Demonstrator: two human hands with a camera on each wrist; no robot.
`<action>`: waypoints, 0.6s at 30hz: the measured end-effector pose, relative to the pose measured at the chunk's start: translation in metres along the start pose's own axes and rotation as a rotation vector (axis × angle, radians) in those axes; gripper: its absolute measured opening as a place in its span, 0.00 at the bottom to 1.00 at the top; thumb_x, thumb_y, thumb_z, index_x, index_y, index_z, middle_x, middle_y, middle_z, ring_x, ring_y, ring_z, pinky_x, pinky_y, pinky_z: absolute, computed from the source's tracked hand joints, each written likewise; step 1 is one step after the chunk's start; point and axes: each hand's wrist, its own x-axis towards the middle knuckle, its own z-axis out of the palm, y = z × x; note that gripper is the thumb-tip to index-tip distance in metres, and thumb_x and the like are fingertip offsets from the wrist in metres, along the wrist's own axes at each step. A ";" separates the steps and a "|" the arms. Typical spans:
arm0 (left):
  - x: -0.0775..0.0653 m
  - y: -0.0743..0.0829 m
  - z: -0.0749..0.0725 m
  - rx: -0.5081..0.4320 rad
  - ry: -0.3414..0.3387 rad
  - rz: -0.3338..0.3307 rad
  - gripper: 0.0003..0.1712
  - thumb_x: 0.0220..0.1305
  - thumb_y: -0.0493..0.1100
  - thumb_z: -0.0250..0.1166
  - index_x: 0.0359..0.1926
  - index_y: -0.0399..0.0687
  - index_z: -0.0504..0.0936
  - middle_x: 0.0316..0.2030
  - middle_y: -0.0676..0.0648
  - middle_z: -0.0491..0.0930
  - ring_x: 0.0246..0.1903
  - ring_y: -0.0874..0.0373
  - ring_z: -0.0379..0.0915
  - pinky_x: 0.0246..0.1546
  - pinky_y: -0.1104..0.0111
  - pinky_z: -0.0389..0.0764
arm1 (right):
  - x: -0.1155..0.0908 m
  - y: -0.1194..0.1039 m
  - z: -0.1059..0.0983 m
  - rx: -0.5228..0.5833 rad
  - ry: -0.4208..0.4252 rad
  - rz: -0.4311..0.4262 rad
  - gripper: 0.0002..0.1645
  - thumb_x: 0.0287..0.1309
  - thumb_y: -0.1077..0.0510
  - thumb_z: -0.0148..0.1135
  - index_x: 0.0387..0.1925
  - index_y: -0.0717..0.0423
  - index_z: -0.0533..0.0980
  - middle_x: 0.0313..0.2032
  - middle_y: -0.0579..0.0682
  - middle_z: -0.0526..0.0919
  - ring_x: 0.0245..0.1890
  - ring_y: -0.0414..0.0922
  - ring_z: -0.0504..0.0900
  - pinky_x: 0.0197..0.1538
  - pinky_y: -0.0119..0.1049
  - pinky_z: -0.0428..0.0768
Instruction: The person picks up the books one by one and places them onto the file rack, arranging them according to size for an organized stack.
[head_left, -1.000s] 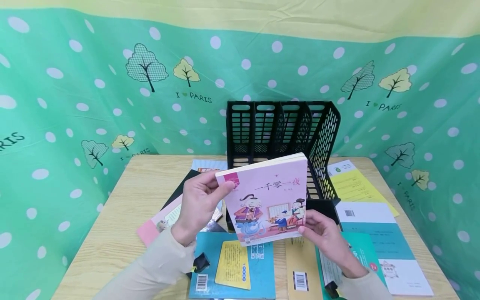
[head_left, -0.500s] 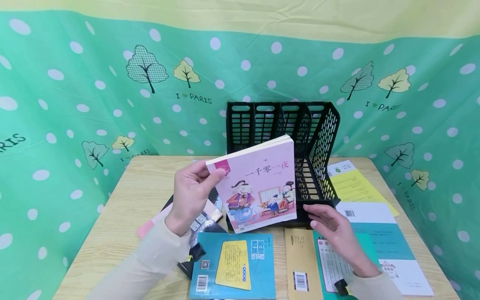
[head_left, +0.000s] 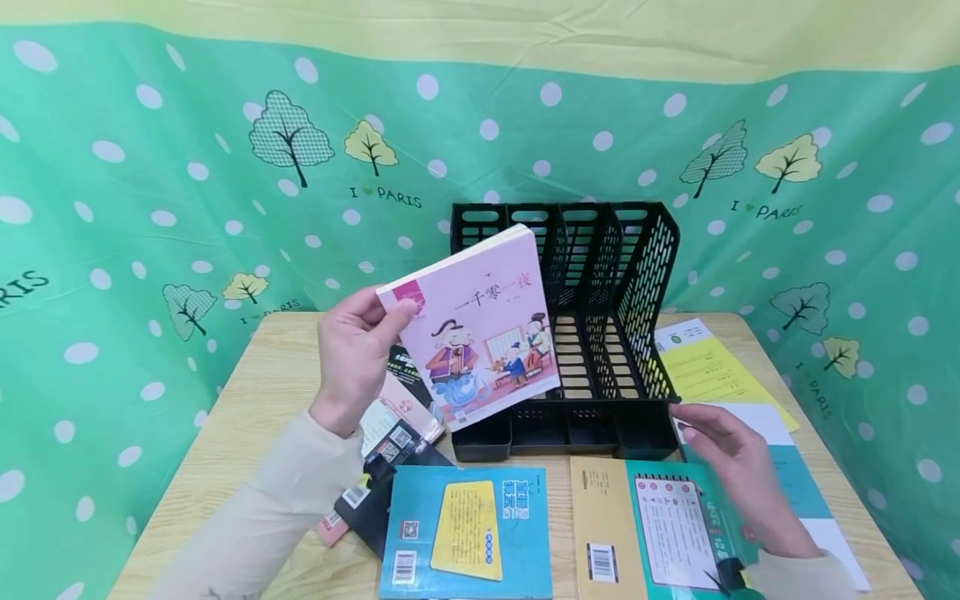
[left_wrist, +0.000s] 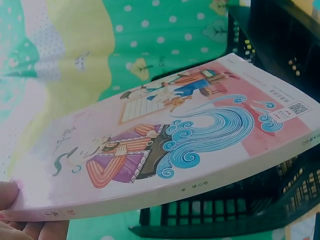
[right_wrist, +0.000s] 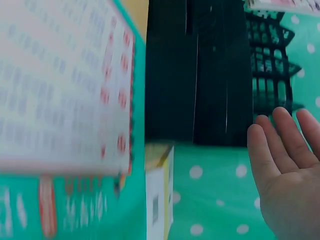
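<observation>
A pink picture book (head_left: 487, 342) is raised and tilted in front of the black file organizer (head_left: 622, 350). My left hand (head_left: 356, 354) pinches its upper left corner, thumb over the front cover and fingers behind. In the left wrist view the book's cover (left_wrist: 165, 135) and spine fill the middle, with the thumb at the lower left edge. My right hand (head_left: 746, 467) holds nothing; its fingers are extended, fingertips right at the organizer's front right corner. The right wrist view shows the same hand (right_wrist: 290, 170) with spread fingers beside the black organizer (right_wrist: 220, 90).
A blue book (head_left: 525, 550) lies at the front middle, overlapping dark and pink books (head_left: 397, 400) on the left. A tan book (head_left: 600, 508) and a green book (head_left: 678, 533) lie front right. White-and-teal and yellow books (head_left: 701, 367) lie beyond. A green dotted curtain (head_left: 225, 150) surrounds the table.
The left hand has carried the pink book left and up, away from the right hand. The right hand has let go of its lower corner and moved right to the organizer's front corner.
</observation>
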 end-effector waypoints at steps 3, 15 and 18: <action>0.004 -0.002 -0.003 0.017 0.034 -0.003 0.11 0.60 0.39 0.67 0.42 0.36 0.84 0.37 0.42 0.86 0.35 0.53 0.84 0.36 0.65 0.84 | -0.001 0.007 -0.010 -0.087 0.034 0.004 0.20 0.68 0.58 0.54 0.59 0.58 0.71 0.57 0.54 0.76 0.54 0.28 0.73 0.49 0.17 0.73; 0.016 -0.007 -0.012 0.015 0.121 -0.046 0.13 0.59 0.41 0.69 0.43 0.39 0.85 0.38 0.42 0.85 0.35 0.53 0.84 0.38 0.67 0.83 | -0.001 0.033 -0.037 -0.275 0.086 0.284 0.27 0.70 0.43 0.47 0.61 0.55 0.70 0.61 0.58 0.72 0.62 0.52 0.69 0.57 0.51 0.73; 0.018 -0.007 -0.013 -0.029 0.141 -0.055 0.13 0.58 0.40 0.69 0.42 0.36 0.84 0.38 0.41 0.85 0.35 0.52 0.84 0.38 0.67 0.83 | -0.001 0.039 -0.041 -0.248 0.078 0.357 0.32 0.70 0.41 0.45 0.63 0.58 0.67 0.64 0.62 0.68 0.63 0.64 0.63 0.54 0.67 0.67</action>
